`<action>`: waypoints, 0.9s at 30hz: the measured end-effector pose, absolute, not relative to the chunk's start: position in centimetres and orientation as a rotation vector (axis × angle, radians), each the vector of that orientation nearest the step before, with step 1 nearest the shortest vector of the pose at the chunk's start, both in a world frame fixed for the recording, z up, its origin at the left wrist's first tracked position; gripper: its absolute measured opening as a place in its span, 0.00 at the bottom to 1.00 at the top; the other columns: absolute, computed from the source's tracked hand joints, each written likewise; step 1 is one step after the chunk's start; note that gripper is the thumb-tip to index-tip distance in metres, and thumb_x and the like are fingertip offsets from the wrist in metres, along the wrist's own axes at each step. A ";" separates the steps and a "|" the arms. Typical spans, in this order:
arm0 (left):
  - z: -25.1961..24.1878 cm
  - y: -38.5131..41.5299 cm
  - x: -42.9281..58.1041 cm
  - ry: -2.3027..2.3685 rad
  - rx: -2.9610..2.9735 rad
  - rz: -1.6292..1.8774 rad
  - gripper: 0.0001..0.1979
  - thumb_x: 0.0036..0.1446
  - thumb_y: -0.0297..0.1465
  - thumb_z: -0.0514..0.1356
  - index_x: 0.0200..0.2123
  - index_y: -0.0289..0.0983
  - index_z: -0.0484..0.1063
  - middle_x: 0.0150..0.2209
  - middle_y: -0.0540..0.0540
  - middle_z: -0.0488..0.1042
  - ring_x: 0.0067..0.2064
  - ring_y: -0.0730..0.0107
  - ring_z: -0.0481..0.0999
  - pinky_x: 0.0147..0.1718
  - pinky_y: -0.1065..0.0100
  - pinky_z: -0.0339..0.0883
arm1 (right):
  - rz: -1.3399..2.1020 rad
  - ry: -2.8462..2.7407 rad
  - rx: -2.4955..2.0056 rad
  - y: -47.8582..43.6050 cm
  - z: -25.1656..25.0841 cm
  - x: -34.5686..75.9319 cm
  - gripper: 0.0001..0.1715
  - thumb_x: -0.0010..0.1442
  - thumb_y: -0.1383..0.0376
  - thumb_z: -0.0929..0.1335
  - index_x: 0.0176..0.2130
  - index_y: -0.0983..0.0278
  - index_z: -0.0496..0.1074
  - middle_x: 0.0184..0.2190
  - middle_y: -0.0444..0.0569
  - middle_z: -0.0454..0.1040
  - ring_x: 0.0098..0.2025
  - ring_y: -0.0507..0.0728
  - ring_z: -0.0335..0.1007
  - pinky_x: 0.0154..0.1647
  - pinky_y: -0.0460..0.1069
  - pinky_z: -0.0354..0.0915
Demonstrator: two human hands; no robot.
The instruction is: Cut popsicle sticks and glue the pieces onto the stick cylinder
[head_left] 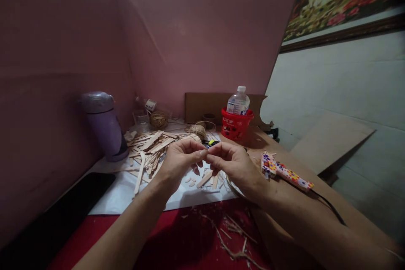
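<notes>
My left hand (pixel 181 158) and my right hand (pixel 230 161) meet fingertip to fingertip above a white sheet (pixel 126 190). Both are closed in a pinch around something small that I cannot make out. Under and behind them lies a heap of wooden craft sticks (pixel 151 147), with a few short stick pieces (pixel 205 178) on the sheet just below my fingers. A yellow and black tool (pixel 211 143) peeks out behind my hands.
A purple flask (pixel 103 124) stands at the left by the pink partition. Twine balls (pixel 158 119) and a red basket (pixel 236 124) holding a water bottle (pixel 238 100) stand at the back. A patterned glue gun (pixel 286 171) lies to the right. Wood shavings (pixel 232 236) litter the red cloth.
</notes>
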State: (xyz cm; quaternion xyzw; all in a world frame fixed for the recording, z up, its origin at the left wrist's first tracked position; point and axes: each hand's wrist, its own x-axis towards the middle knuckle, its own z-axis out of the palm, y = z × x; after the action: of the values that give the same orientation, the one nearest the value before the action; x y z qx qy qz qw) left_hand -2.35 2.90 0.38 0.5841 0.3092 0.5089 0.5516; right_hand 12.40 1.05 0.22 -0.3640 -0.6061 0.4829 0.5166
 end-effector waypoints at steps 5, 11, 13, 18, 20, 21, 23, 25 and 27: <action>1.0 2.7 -2.2 0.945 1.539 1.178 0.07 0.44 0.32 0.64 0.25 0.34 0.71 0.18 0.52 0.68 0.16 0.77 0.64 0.13 0.74 0.59 | 1.250 -1.327 -0.833 2.0 -1.0 12.6 0.12 0.48 0.62 0.74 0.26 0.65 0.68 0.21 0.41 0.68 0.23 0.48 0.65 0.24 0.45 0.64; 0.4 2.9 -3.4 1.347 2.097 0.769 0.07 0.43 0.23 0.56 0.17 0.36 0.68 0.15 0.51 0.66 0.16 0.77 0.59 0.16 0.73 0.47 | 1.184 -1.191 -0.805 3.2 -3.5 13.5 0.13 0.48 0.62 0.73 0.27 0.65 0.66 0.23 0.42 0.71 0.23 0.49 0.65 0.22 0.44 0.66; -0.3 3.0 -3.8 1.465 2.309 0.579 0.09 0.40 0.21 0.53 0.15 0.36 0.67 0.15 0.49 0.66 0.18 0.74 0.59 0.18 0.71 0.46 | 1.157 -1.207 -0.837 3.3 -3.8 13.8 0.12 0.48 0.62 0.72 0.27 0.65 0.66 0.22 0.42 0.71 0.22 0.49 0.64 0.21 0.44 0.66; -1.4 3.0 -3.7 1.573 2.513 0.327 0.08 0.40 0.23 0.53 0.15 0.37 0.68 0.17 0.46 0.67 0.20 0.70 0.60 0.22 0.68 0.45 | 1.123 -1.267 -0.896 2.8 -3.8 13.8 0.09 0.50 0.64 0.70 0.27 0.65 0.66 0.23 0.42 0.70 0.22 0.48 0.64 0.21 0.44 0.65; -1.4 3.0 -3.4 1.595 2.491 0.279 0.06 0.42 0.26 0.56 0.16 0.37 0.69 0.18 0.45 0.68 0.20 0.69 0.60 0.23 0.67 0.46 | 1.118 -1.288 -0.893 2.5 -3.7 13.7 0.08 0.51 0.65 0.70 0.27 0.64 0.65 0.23 0.41 0.70 0.20 0.48 0.64 0.20 0.44 0.65; -1.3 2.9 -3.3 1.611 2.479 0.248 0.06 0.43 0.28 0.57 0.17 0.37 0.69 0.18 0.44 0.68 0.21 0.69 0.61 0.23 0.67 0.46 | 1.114 -1.296 -0.888 2.4 -3.8 13.6 0.08 0.51 0.65 0.69 0.27 0.64 0.65 0.22 0.41 0.70 0.20 0.48 0.64 0.20 0.44 0.65; -1.1 2.9 -3.0 1.658 2.478 0.183 0.07 0.45 0.32 0.57 0.18 0.37 0.70 0.21 0.42 0.70 0.22 0.66 0.64 0.23 0.67 0.47 | 1.103 -1.306 -0.878 2.4 -3.8 13.5 0.07 0.51 0.65 0.69 0.27 0.64 0.65 0.22 0.41 0.70 0.20 0.48 0.63 0.20 0.44 0.65; -1.0 2.8 -3.0 1.679 2.501 0.113 0.09 0.47 0.33 0.56 0.20 0.37 0.71 0.23 0.41 0.71 0.23 0.65 0.65 0.23 0.66 0.47 | 1.090 -1.312 -0.878 2.4 -3.9 13.5 0.07 0.51 0.65 0.69 0.28 0.64 0.65 0.23 0.41 0.70 0.20 0.48 0.63 0.20 0.44 0.64; -0.9 2.9 -3.1 1.657 2.533 0.051 0.09 0.47 0.33 0.54 0.20 0.38 0.70 0.22 0.42 0.71 0.23 0.65 0.65 0.23 0.66 0.46 | 1.077 -1.320 -0.885 2.4 -3.9 13.6 0.07 0.51 0.65 0.69 0.28 0.64 0.65 0.23 0.41 0.70 0.19 0.48 0.63 0.20 0.44 0.63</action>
State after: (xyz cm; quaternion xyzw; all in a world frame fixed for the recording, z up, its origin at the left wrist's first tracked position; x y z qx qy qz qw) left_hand -3.12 2.85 -0.95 0.8355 0.5463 0.0168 0.0570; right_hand 13.55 2.37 -3.94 -0.3775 -0.5632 0.4596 0.5736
